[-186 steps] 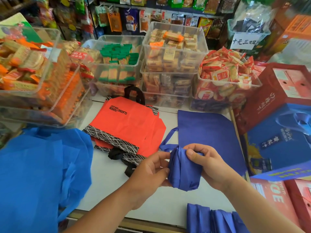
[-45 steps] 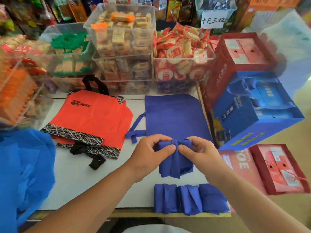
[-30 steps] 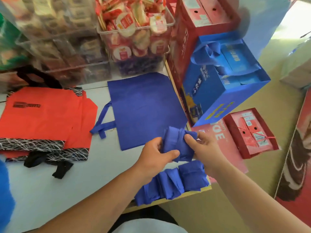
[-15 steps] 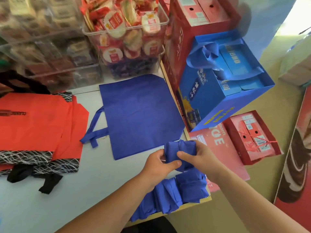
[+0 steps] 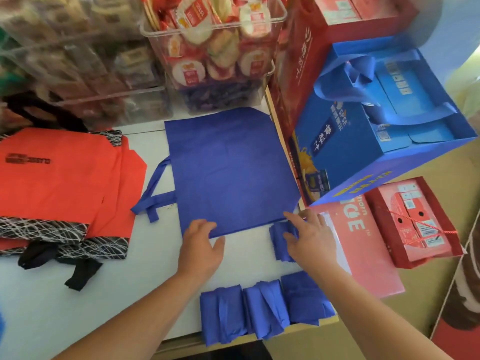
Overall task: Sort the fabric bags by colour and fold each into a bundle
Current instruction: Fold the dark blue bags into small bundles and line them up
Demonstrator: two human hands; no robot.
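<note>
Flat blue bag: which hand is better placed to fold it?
Likely left: left hand rests on the near edge of the flat blue bag; right hand lies over a folded bundle.

Left hand (image 5: pixel 201 245), right hand (image 5: pixel 309 235) outstretched (fingers spread).

Setting: a small shop selling snacks and gift packs.

Evidence:
- 1 clear plastic bin (image 5: pixel 281 15) stands at the back of the white tabletop (image 5: pixel 78 294), full of individually wrapped red-and-white snacks (image 5: pixel 193 71).
- Under it, a 2nd clear bin holds purple-wrapped pieces (image 5: pixel 218 97).
- More clear bins of packaged food (image 5: pixel 85 61) are stacked to the left, blurred.
- Just right of the tabletop are a tall red gift carton (image 5: pixel 306 48) and a blue gift bag (image 5: pixel 345 152) with ribbon handles and printed Chinese characters.
- Lower down lie a pink carton (image 5: pixel 363 242) and a red box tied with cord (image 5: pixel 415 222).
- Orange fabric bags (image 5: pixel 59 178) and a blue fabric bag (image 5: pixel 228 170) lie flat on the tabletop.
</note>
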